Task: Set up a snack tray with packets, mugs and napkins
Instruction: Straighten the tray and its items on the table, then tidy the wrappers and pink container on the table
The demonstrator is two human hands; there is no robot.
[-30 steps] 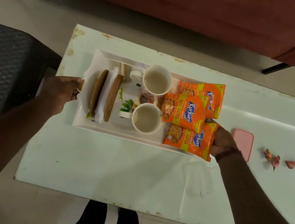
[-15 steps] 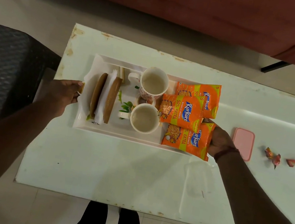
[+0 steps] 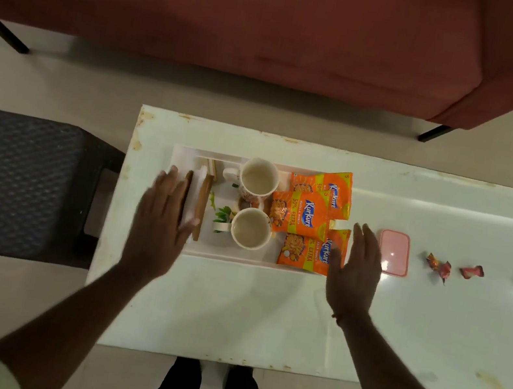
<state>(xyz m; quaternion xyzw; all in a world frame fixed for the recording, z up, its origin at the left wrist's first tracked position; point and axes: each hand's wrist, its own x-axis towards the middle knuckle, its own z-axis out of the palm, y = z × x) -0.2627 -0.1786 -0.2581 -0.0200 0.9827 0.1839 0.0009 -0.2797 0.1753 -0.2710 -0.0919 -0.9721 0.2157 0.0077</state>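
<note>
A white tray [image 3: 230, 255] rests on the white table [image 3: 261, 315]. In it stand two cream mugs, one at the back [image 3: 258, 178] and one at the front [image 3: 251, 228]. Three orange snack packets [image 3: 300, 217] overlap on its right side. White napkins in a wooden holder [image 3: 195, 197] stand at its left. My left hand [image 3: 158, 228] hovers flat over the tray's left end, fingers apart, holding nothing. Just off the tray's right end my right hand [image 3: 355, 270] is also flat and empty, overlapping the nearest packet's corner.
A pink lidded box [image 3: 394, 251] lies right of the tray, with two wrapped sweets [image 3: 438, 264] [image 3: 472, 271] beyond it. A dark woven stool [image 3: 10, 182] stands left of the table. A red sofa [image 3: 246, 10] fills the far side.
Both hands have let go of the tray's ends and lifted off, now flat with fingers spread. The tray stays on the table. The camera has pulled back and higher.
</note>
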